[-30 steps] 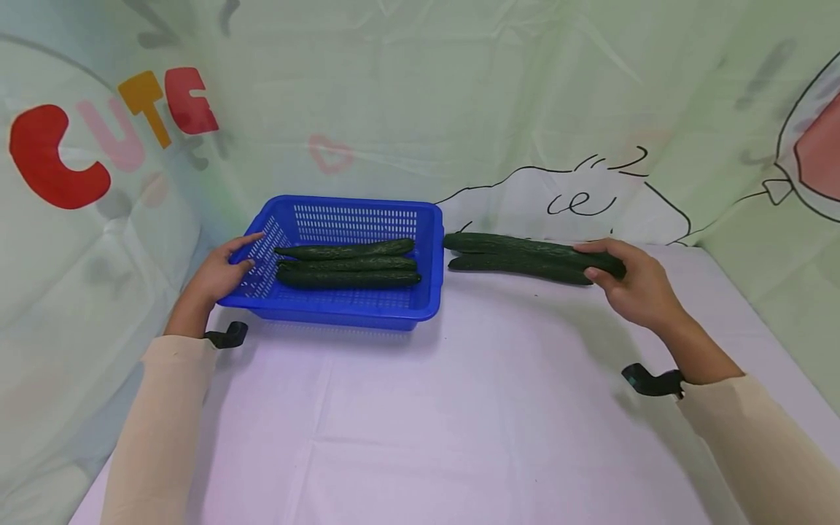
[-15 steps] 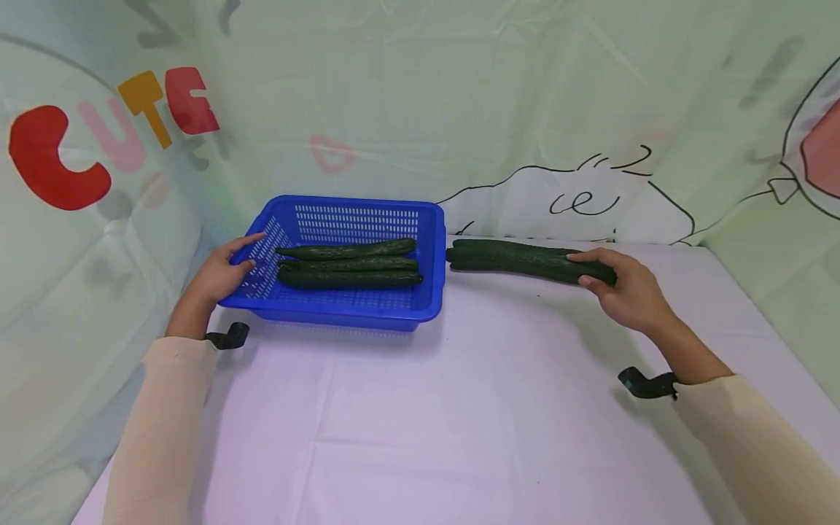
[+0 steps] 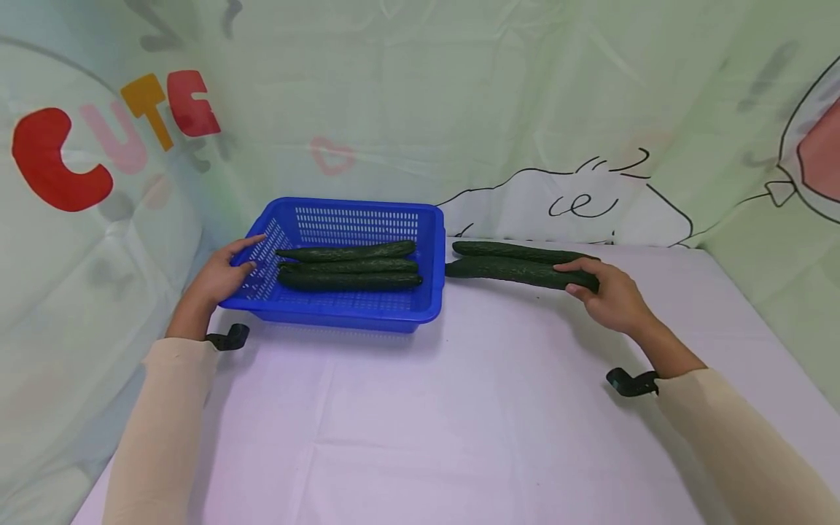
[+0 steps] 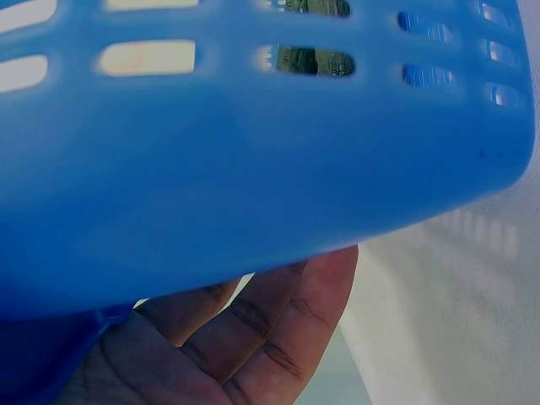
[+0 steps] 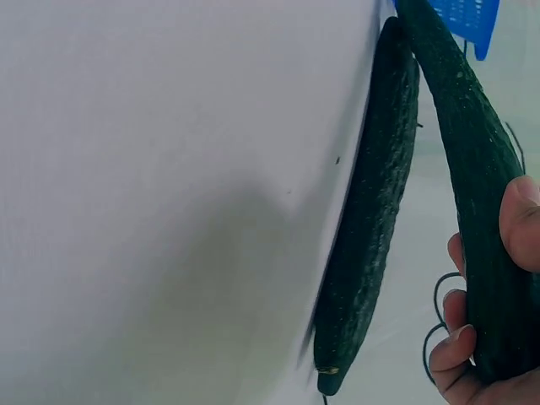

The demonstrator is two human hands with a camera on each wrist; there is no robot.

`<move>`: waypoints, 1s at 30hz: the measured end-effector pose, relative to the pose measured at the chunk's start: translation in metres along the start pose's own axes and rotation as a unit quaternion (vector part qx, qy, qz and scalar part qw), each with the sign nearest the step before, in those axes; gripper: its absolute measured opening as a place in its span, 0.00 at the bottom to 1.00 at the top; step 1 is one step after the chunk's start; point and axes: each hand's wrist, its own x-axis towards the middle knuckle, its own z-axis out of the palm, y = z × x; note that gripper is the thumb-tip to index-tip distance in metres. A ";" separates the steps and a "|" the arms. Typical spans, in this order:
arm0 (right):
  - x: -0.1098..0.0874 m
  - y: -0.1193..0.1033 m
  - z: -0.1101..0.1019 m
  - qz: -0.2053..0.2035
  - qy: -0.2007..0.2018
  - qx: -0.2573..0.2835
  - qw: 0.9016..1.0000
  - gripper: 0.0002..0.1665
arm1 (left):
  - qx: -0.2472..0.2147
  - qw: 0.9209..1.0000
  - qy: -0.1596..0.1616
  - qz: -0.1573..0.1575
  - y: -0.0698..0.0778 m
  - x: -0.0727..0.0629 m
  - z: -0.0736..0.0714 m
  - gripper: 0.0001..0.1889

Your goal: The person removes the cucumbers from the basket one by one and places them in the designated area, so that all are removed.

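My left hand (image 3: 219,275) grips the left end of a blue plastic basket (image 3: 341,316). In the left wrist view its fingers (image 4: 308,316) curl up under the basket's rim. Three dark green cucumbers (image 3: 348,280) lie side by side inside. My right hand (image 3: 610,295) holds the right end of another cucumber (image 3: 505,270), whose far tip points at the basket's right side. Behind it lies a further cucumber (image 3: 525,251). In the right wrist view the thumb (image 5: 523,224) presses one side of the held cucumber while the fingertips wrap round the other.
A white cloth covers the table (image 3: 420,415). Pale green printed sheets (image 3: 499,87) hang close behind the basket and along both sides. A small black device (image 3: 631,382) sits at the right wrist, and a similar device (image 3: 230,337) at the left.
My right hand has moved left and a little nearer with the held cucumber. A cucumber now shows behind it; earlier one showed on its near side. The left hand and basket stay put.
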 end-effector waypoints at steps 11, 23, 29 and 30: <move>0.005 0.008 0.002 0.016 -0.038 0.006 0.999 0.21 | 0.002 1.000 -0.001 -0.004 0.001 0.000 0.000 0.30; 0.018 0.028 0.009 0.060 -0.045 0.022 0.997 0.21 | 0.002 1.000 0.001 -0.010 0.004 -0.001 0.000 0.30; 0.021 0.031 0.016 0.072 -0.037 0.021 0.996 0.21 | 0.002 1.000 -0.001 -0.005 0.002 -0.001 0.000 0.30; 0.022 0.032 0.017 0.074 -0.039 0.022 0.996 0.21 | 0.002 1.000 -0.001 -0.005 0.002 -0.001 0.000 0.30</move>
